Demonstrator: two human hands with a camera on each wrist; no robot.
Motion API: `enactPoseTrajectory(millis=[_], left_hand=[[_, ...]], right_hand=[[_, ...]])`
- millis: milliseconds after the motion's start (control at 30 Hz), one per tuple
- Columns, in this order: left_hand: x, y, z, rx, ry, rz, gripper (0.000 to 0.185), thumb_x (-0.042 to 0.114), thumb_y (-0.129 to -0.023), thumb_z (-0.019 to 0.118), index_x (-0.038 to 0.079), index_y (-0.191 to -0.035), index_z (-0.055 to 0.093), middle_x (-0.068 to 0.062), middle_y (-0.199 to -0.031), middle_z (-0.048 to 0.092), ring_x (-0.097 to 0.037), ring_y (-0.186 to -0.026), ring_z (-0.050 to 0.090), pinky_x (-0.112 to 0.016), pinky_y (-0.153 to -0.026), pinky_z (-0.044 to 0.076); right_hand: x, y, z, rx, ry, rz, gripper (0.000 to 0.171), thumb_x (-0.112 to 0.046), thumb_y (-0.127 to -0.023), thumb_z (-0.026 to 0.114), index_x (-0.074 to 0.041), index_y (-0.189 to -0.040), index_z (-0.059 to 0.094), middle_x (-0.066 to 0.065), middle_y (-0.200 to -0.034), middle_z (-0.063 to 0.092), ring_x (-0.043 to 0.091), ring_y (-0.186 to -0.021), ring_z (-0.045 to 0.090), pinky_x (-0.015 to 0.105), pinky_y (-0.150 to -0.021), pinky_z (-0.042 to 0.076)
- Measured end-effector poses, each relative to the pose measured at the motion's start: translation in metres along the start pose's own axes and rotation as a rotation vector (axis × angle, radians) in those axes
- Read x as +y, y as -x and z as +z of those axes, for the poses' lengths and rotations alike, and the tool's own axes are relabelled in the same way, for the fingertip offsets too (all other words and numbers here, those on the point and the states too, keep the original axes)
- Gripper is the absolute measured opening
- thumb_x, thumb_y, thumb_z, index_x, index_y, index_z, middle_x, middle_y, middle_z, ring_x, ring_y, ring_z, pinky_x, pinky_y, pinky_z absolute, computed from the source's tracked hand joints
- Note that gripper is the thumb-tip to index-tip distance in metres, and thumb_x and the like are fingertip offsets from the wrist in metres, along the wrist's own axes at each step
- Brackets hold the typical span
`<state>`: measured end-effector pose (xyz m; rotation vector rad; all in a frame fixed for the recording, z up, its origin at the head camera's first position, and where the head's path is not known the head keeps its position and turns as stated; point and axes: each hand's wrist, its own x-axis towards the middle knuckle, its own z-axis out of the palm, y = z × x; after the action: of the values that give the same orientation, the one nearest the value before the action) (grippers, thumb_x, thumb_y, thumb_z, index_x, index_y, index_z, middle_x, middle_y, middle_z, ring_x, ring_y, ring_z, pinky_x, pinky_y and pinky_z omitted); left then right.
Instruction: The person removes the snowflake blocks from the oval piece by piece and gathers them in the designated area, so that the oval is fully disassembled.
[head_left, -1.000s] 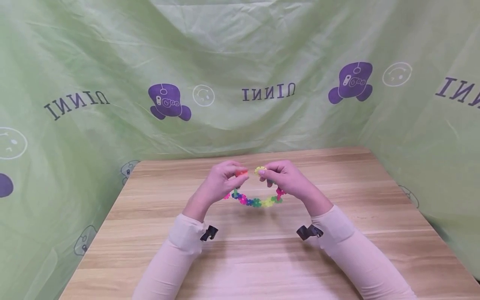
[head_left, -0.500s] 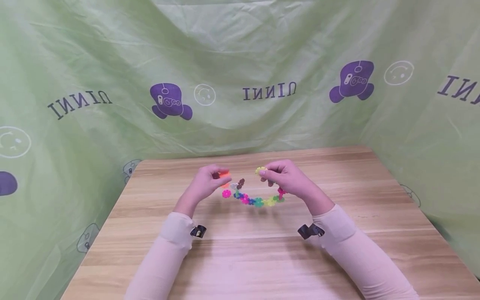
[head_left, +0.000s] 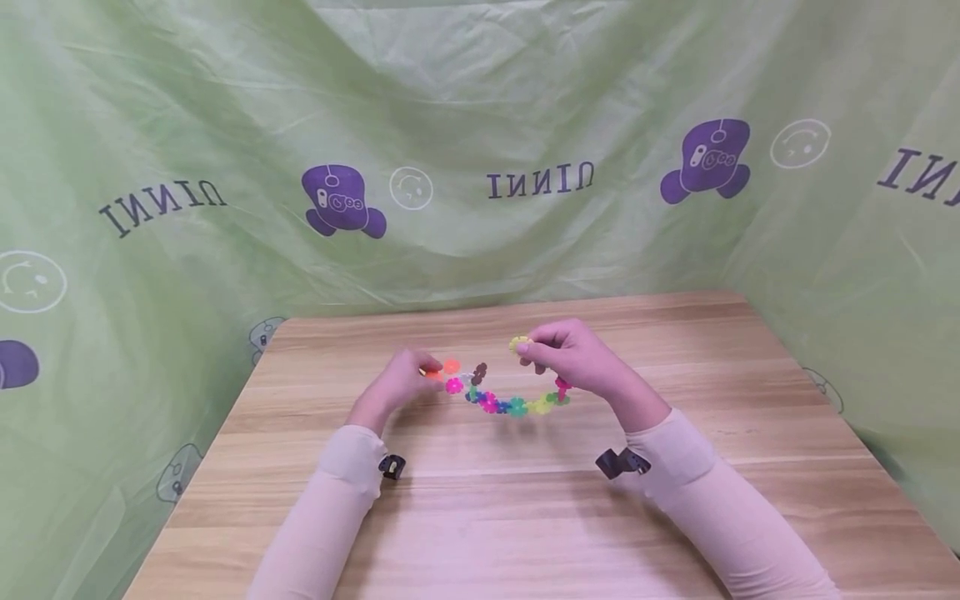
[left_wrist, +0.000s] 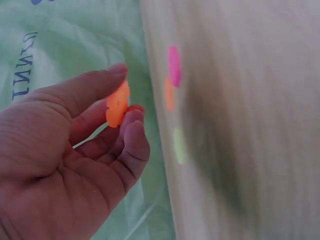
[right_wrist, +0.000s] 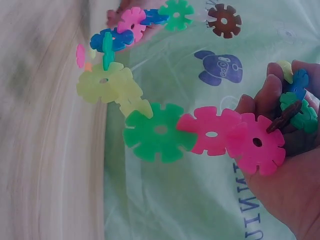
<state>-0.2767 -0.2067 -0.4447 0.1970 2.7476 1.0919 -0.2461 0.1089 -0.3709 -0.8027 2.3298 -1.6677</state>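
My left hand [head_left: 396, 385], low at the table's left-middle, pinches an orange plastic snowflake disc [left_wrist: 118, 105] between thumb and fingers. A chain of linked notched discs, in green [right_wrist: 159, 132], pink, yellow, blue and brown, hangs in a curve from my right hand [head_left: 573, 354]. That hand's fingers and thumb grip its yellow end disc [head_left: 519, 345]; several chain pieces lie against the palm in the right wrist view. A brown disc [head_left: 479, 373] is at the chain's other end. Close to my left hand are a loose pink disc [head_left: 453, 385] and another orange disc [head_left: 451, 366].
The wood-grain table [head_left: 480, 508] reaches back to a green printed curtain [head_left: 465, 258], which also closes off both sides. A pale yellow-green disc [left_wrist: 179, 145] shows on the table in the left wrist view. Black camera mounts [head_left: 622, 462] sit at both wrists.
My left hand has moved left and down toward the table with the orange disc, away from the yellow end. The brown end and loose discs have come into sight. My right hand stays nearly still.
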Motion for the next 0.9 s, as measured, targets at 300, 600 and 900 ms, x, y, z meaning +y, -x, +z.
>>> enactPoseTrajectory(millis=[300,600,900], left_hand=[[-0.01,-0.001,0.01,-0.039,-0.126,0.018,0.036,0.011,-0.08,0.077,0.001,-0.113,0.07,-0.011,-0.112,0.068,-0.027,-0.104,0.06,-0.046,-0.095,0.048],[-0.015,0.0,0.011,-0.034,-0.171,0.04,0.035,0.009,-0.079,0.079,0.001,-0.112,0.07,-0.012,-0.112,0.067,-0.028,-0.107,0.06,-0.045,-0.097,0.047],[-0.002,0.01,0.0,-0.009,-0.017,0.027,0.034,0.018,-0.088,0.072,0.005,-0.12,0.066,-0.009,-0.113,0.064,-0.022,-0.089,0.061,-0.037,-0.074,0.054]], right_hand=[[-0.001,0.001,0.002,-0.003,0.022,0.014,0.019,-0.026,-0.094,0.068,-0.01,-0.085,0.073,0.011,-0.077,0.062,0.03,-0.073,0.056,0.034,-0.04,0.044],[0.0,0.0,0.004,-0.006,0.038,-0.001,0.019,-0.026,-0.094,0.068,-0.011,-0.083,0.072,0.01,-0.076,0.062,0.032,-0.074,0.055,0.034,-0.041,0.044],[0.001,0.0,0.006,-0.016,-0.001,0.015,0.016,-0.024,-0.094,0.069,-0.009,-0.091,0.072,0.009,-0.081,0.065,0.028,-0.073,0.057,0.033,-0.041,0.043]])
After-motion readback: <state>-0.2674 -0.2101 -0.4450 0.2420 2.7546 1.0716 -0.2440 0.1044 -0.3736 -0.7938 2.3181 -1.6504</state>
